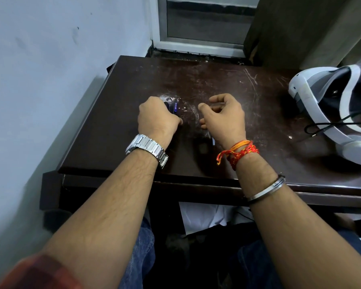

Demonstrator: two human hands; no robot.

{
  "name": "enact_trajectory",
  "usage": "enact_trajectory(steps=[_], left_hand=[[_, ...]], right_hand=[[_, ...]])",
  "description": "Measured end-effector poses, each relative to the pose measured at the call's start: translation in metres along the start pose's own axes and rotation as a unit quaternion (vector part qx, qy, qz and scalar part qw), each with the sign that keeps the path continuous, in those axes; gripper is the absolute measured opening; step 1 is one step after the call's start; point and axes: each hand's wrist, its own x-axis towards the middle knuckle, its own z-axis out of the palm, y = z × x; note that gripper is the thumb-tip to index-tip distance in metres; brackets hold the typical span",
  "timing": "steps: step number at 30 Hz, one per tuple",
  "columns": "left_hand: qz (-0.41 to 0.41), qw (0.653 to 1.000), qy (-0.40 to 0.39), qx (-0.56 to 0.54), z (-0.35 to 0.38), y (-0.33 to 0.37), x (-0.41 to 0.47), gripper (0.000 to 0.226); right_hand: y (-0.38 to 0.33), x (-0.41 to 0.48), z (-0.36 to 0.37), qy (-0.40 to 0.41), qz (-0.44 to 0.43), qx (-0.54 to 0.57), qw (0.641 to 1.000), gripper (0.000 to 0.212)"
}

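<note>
My left hand (157,118) is curled round a small dark and blue object (174,107), pressed low on the scratched dark wooden table (117,113). Only the object's blue end shows past my knuckles. My right hand (224,117) hovers just to the right of it, fingers curled and thumb apart from the index finger. A thin clear and white sliver (213,140) shows beside that wrist. Whether the right hand holds it is hidden.
A white and grey headset (313,97) with a black cable (321,127) lies at the table's right edge. A pale wall (50,69) runs close along the left side. A window frame (196,41) stands behind the table. My knees sit under the front edge.
</note>
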Motion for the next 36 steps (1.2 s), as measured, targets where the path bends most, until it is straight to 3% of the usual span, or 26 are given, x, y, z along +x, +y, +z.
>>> enact_trajectory(steps=[10, 15, 19, 21, 36], left_hand=[[-0.015, 1.000, -0.006, 0.011, -0.001, -0.004, 0.003, 0.043], [-0.018, 0.999, -0.035, 0.014, -0.003, -0.005, 0.005, 0.040], [-0.014, 0.999, -0.044, -0.001, -0.001, -0.004, 0.002, 0.042], [-0.014, 0.999, -0.044, -0.006, -0.001, -0.003, 0.001, 0.043], [0.006, 1.000, -0.027, -0.014, 0.003, -0.004, 0.001, 0.042]], right_hand=[[-0.007, 0.006, -0.014, 0.034, 0.005, -0.061, 0.998, 0.009], [-0.003, 0.016, -0.034, 0.008, 0.044, -0.195, 0.980, 0.009], [0.002, 0.016, -0.035, -0.027, 0.057, -0.304, 0.951, 0.042], [0.003, 0.015, -0.030, -0.035, 0.058, -0.319, 0.945, 0.045], [0.006, 0.018, -0.017, -0.045, 0.020, -0.330, 0.943, 0.021]])
